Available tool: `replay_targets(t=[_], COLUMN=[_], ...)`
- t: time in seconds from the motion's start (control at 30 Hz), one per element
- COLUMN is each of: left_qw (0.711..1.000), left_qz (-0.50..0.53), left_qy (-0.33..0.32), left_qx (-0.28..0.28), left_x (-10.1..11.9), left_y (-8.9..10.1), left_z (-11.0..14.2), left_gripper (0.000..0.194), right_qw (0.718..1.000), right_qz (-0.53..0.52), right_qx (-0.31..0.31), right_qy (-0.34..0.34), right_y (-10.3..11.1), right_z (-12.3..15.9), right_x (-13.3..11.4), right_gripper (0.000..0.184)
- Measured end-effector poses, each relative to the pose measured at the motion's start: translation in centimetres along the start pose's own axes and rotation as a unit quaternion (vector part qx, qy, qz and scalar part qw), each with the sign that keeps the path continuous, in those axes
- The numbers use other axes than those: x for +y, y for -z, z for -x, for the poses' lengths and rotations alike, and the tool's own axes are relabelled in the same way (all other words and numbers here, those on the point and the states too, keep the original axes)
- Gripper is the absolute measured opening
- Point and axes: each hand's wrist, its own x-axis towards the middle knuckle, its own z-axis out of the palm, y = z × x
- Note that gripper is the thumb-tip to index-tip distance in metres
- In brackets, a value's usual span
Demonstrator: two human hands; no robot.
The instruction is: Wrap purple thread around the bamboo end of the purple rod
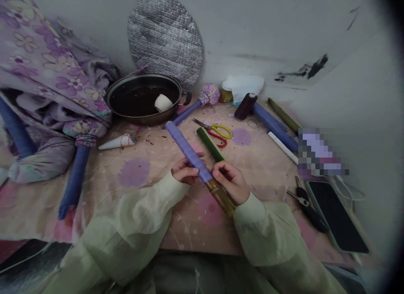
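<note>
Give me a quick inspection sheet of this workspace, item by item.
Surface: pink patterned cloth with dark specks scattered on it.
Job's things: purple-wrapped rod with a bare bamboo end; green bamboo stick lies just beyond it.
Clutter: scissors with yellow and red handles, dark thread spool, white paper cone, black-handled pliers, phone.
Hands: left hand and right hand both hold the rod.
Cables: thin white cable beside the phone.
Surroundings: dark pan holding a white cup, floral fabric, quilted silver mat, grey wall.
</note>
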Motion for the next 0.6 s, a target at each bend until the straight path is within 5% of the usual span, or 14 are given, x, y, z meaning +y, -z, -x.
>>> replay_targets(t=[0.3, 0.6], left_qw=[0.998, 0.991], left_qz=[0.035, 0.033], left_qy=[0.053, -0.08], left_qx=[-0.005, 0.105], left_x=[-1.1, -1.3], left_y=[1.0, 0.1], left_z=[-0.7, -0.5], left_gripper=[0.034, 0.036], right_qw=[0.999, 0.999], right_qz=[-0.035, 0.013], right_qx=[0.002, 0.043], right_qy=[-0.024, 0.025], right_y=[0.0, -0.1], right_z=[-0.5, -0.2], right_x=[0.6, 2.8], right_gripper=[0.04, 0.03])
